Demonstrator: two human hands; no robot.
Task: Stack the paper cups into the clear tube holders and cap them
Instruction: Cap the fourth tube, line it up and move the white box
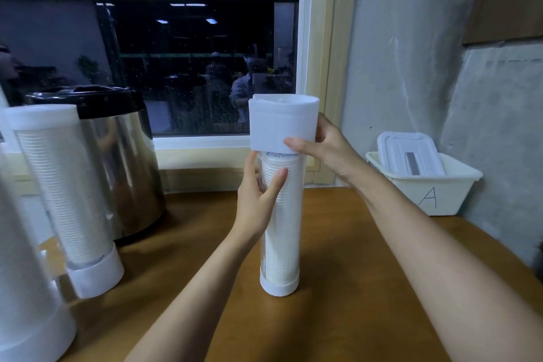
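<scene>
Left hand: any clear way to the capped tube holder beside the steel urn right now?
Probably yes: nothing stands on the wooden table between the left hand and the capped tube holder. But its grip is on the middle tube holder, so it must let go first.

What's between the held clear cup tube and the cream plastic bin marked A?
Head view: only the right hand and forearm, over bare brown wooden table.
</scene>
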